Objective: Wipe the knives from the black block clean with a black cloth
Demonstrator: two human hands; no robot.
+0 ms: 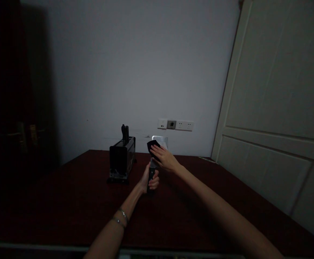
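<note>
My left hand (150,180) is wrapped round the black riveted handle of a kitchen cleaver (153,164), held upright over the table. Its broad shiny blade points away from me, partly covered. Across the blade, my right hand (165,157) holds a black cloth (152,146) against the metal, fingers extended over it and thumb side partly hidden. To the left stands a black knife block (118,160) with black handles (125,133) sticking up out of its top.
A dark red-brown table (73,201) reaches back to a plain wall. Wall sockets (184,125) and switches sit low behind the cleaver. A pale panelled door (270,108) is at the right, and a dark door with a handle (22,136) at the left.
</note>
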